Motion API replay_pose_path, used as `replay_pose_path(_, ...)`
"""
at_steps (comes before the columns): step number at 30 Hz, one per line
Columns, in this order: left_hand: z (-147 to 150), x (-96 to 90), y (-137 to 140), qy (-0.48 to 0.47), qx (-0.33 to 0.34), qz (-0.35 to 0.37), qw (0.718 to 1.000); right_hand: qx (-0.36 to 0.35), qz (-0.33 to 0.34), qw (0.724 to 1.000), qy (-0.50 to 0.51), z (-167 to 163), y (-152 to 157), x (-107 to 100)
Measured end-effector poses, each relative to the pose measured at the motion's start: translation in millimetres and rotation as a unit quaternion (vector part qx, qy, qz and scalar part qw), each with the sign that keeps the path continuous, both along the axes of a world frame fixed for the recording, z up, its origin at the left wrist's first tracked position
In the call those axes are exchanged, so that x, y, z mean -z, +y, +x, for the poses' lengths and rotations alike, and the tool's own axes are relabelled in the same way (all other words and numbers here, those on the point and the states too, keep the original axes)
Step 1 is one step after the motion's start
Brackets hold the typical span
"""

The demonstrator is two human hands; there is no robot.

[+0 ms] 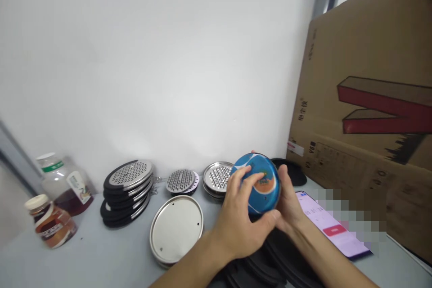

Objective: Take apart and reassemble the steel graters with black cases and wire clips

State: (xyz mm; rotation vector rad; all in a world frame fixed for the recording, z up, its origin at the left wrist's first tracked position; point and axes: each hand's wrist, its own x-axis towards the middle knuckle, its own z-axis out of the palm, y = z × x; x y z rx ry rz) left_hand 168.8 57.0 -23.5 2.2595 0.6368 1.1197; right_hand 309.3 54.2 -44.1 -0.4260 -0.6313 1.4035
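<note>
Glass jug (72, 191): far L, dark red liquid, near wall.
Brown-label jar (52, 225): just in front of jug, cream lid on.
Black-rimmed stack (131, 184): perforated metal discs, piled unevenly.
Small grater disc (181, 181): on thin pcs, btwn stack & grater plates.
Silver plate (177, 231): nearer, plain face up, small holes near rim.
Grater plates (218, 175): piled, partly behind blue disc.
Left hand (239, 213): grasping blue disc, fingertips on face, thumb at lower edge.
Blue disc (266, 184): held up, tilted, btwn both hands. Judged mid-handling: piles stand, this pc not set down; no. left, can't tell.
Right hand (286, 198): grasping disc's R side, thumb up; other fingers mostly hidden.
Black discs (285, 256): below forearms, crowding downward moves.
Phone (337, 229): R, timer-like screen.
Cardboard box (324, 76): far R, tall, limits sideways room.
Wall (168, 54): bounds back; widest table (111, 256) gap is front L, btwn brown-label jar & silver plate.
</note>
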Motion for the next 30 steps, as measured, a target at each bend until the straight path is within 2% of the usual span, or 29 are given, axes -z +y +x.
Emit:
replay_pose_path(4, -3.1, 0.0, -1.6, -0.056, 0.004, -0.024, 0.998, 0.078, 0.059, 0.99, -0.104, -9.7, -9.3, 4.8)
replay_pose_path(7, -4.6, 0.9, 0.9, -0.089, -0.011, -0.054, 0.994, 0.115, 0.104, 0.969, -0.194, -11.9, -10.9, 7.1)
replay_pose_path(10, -5.7, 1.1, 1.9, -0.116, 0.005, -0.101, 0.988, 0.133, 0.121, 0.944, -0.278, -7.6, -8.1, 10.5)
replay_pose_path(12, -6.0, -0.1, 2.0, -0.143, 0.029, -0.162, 0.976, 0.151, 0.123, 0.92, -0.34, -3.5, -6.5, 13.8)
replay_pose_path(16, -7.0, -4.4, 6.2, -0.205, 0.093, -0.283, 0.932, 0.2, 0.135, 0.858, -0.453, -2.2, -6.6, 21.1)
replay_pose_path(19, -8.5, -5.6, 9.5, -0.249, 0.12, -0.315, 0.908, 0.238, 0.17, 0.818, -0.495, -7.2, -7.8, 25.3)
replay_pose_path(23, -5.5, -2.7, 8.7, -0.297, 0.142, -0.329, 0.885, 0.268, 0.201, 0.791, -0.511, -11.1, -8.2, 27.2)
replay_pose_path(25, -2.5, -1.0, 10.6, -0.339, 0.152, -0.362, 0.855, 0.279, 0.213, 0.782, -0.515, -10.1, -8.4, 27.1)
replay_pose_path(27, -2.0, 0.0, 17.9, -0.39, 0.164, -0.424, 0.801, 0.287, 0.213, 0.782, -0.512, -8.6, -9.2, 26.1)
replay_pose_path(29, -7.7, 0.8, 31.5, -0.417, 0.181, -0.504, 0.734, 0.294, 0.179, 0.8, -0.491, -7.9, -10.5, 22.4)
replay_pose_path(30, -13.5, 1.4, 40.0, -0.412, 0.186, -0.542, 0.709, 0.293, 0.15, 0.822, -0.465, -8.1, -11.2, 19.0)
